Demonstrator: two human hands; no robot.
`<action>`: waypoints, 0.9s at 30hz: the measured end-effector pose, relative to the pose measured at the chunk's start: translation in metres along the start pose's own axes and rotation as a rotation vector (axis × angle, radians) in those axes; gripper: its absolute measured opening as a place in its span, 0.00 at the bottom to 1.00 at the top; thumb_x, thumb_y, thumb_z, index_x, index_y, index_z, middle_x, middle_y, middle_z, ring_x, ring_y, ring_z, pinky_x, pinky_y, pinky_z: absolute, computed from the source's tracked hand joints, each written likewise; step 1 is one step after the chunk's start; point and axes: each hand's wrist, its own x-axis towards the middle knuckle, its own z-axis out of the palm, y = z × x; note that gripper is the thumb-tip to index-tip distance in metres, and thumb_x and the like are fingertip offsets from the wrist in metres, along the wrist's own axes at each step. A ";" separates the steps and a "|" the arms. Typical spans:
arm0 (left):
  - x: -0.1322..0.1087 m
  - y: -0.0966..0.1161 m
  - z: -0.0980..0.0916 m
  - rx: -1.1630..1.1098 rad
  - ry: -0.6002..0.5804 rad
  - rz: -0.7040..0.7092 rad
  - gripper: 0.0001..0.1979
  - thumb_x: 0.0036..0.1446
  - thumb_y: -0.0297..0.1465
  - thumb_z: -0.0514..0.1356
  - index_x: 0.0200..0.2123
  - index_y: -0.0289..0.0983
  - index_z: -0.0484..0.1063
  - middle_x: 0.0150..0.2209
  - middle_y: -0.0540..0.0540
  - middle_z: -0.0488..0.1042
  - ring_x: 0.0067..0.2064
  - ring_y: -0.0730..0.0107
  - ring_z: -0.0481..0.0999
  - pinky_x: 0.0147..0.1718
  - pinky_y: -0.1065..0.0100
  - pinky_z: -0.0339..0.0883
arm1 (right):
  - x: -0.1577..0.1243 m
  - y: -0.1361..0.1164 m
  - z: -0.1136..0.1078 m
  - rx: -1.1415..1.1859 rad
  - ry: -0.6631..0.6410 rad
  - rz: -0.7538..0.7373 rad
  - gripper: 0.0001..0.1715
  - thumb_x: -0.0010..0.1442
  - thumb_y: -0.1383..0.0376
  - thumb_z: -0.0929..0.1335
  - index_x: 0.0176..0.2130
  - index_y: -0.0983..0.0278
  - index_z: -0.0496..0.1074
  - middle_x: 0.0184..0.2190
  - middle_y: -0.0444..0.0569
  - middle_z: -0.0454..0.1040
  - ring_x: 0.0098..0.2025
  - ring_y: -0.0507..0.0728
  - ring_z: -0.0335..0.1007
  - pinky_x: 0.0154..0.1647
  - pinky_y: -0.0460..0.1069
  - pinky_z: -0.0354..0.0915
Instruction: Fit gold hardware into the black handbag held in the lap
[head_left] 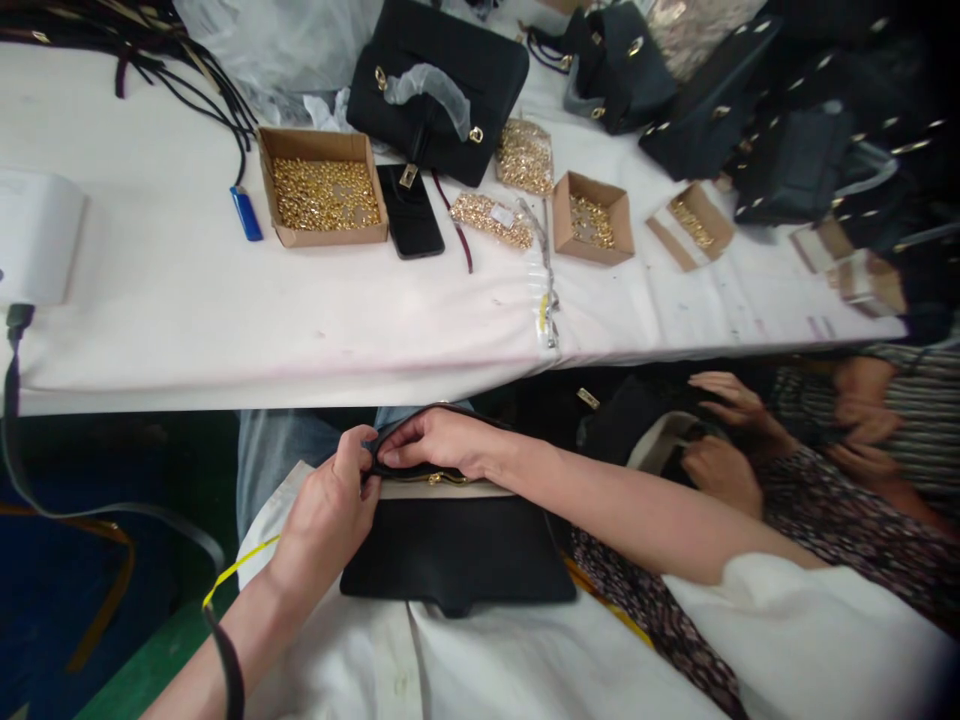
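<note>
A black handbag [457, 550] lies on my lap with its flap folded toward me and its mouth open. A gold zipper [435, 478] runs along the opening. At the bag's left corner, my left hand [349, 480] pinches the edge between thumb and fingers. My right hand [431, 440] reaches into the opening near the same corner, fingers bent and tips hidden against the lining; whether it grips anything there I cannot tell.
On the white table [187, 330] stand a cardboard box [322, 238] of gold fittings, a phone [411, 215], a blue lighter [245, 213] and a finished-looking black bag [442, 70]. Smaller boxes stand further right. A co-worker's hands [724, 470] handle another bag close on my right.
</note>
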 end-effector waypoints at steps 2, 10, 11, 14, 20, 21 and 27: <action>0.001 0.000 0.000 -0.009 -0.008 -0.001 0.28 0.66 0.20 0.60 0.64 0.43 0.58 0.43 0.50 0.82 0.44 0.56 0.86 0.43 0.62 0.73 | 0.000 0.000 0.001 -0.014 0.009 0.005 0.16 0.46 0.63 0.85 0.37 0.62 0.88 0.37 0.45 0.87 0.42 0.54 0.78 0.57 0.50 0.71; -0.001 0.001 -0.006 -0.031 -0.093 -0.033 0.26 0.67 0.20 0.57 0.64 0.42 0.58 0.42 0.50 0.80 0.44 0.55 0.84 0.42 0.60 0.71 | 0.005 0.003 0.010 -0.087 0.030 -0.002 0.10 0.50 0.71 0.81 0.35 0.64 0.84 0.31 0.42 0.82 0.35 0.51 0.74 0.45 0.47 0.70; -0.001 0.001 -0.007 -0.036 -0.100 -0.037 0.26 0.67 0.20 0.57 0.64 0.42 0.58 0.42 0.50 0.80 0.44 0.55 0.84 0.42 0.60 0.70 | 0.006 0.005 0.010 -0.086 0.022 -0.001 0.11 0.49 0.72 0.81 0.35 0.64 0.83 0.31 0.42 0.82 0.35 0.51 0.74 0.44 0.47 0.70; -0.002 0.000 -0.006 -0.054 -0.109 -0.034 0.25 0.67 0.20 0.56 0.64 0.43 0.59 0.42 0.49 0.79 0.43 0.56 0.83 0.41 0.60 0.70 | 0.006 0.008 0.007 -0.172 -0.062 -0.019 0.10 0.54 0.70 0.79 0.39 0.64 0.83 0.35 0.43 0.83 0.37 0.52 0.75 0.45 0.47 0.70; -0.007 -0.001 -0.004 -0.086 -0.088 -0.016 0.23 0.67 0.21 0.57 0.62 0.43 0.61 0.41 0.49 0.81 0.42 0.58 0.84 0.39 0.61 0.71 | -0.003 0.001 0.004 -0.546 -0.114 -0.120 0.09 0.64 0.60 0.75 0.40 0.64 0.83 0.34 0.43 0.80 0.34 0.52 0.68 0.38 0.46 0.65; -0.007 -0.001 -0.005 -0.092 -0.084 -0.015 0.23 0.67 0.22 0.58 0.61 0.43 0.62 0.41 0.49 0.80 0.42 0.58 0.84 0.39 0.62 0.70 | -0.004 -0.002 0.003 -0.558 -0.127 -0.121 0.09 0.64 0.60 0.75 0.40 0.64 0.82 0.33 0.43 0.79 0.34 0.52 0.67 0.37 0.46 0.64; -0.004 0.004 -0.009 -0.101 -0.061 -0.055 0.23 0.66 0.21 0.62 0.60 0.43 0.64 0.41 0.51 0.81 0.40 0.61 0.82 0.39 0.63 0.69 | -0.010 -0.012 0.003 -0.504 -0.144 -0.169 0.08 0.61 0.61 0.77 0.38 0.63 0.82 0.34 0.43 0.79 0.36 0.53 0.69 0.40 0.47 0.66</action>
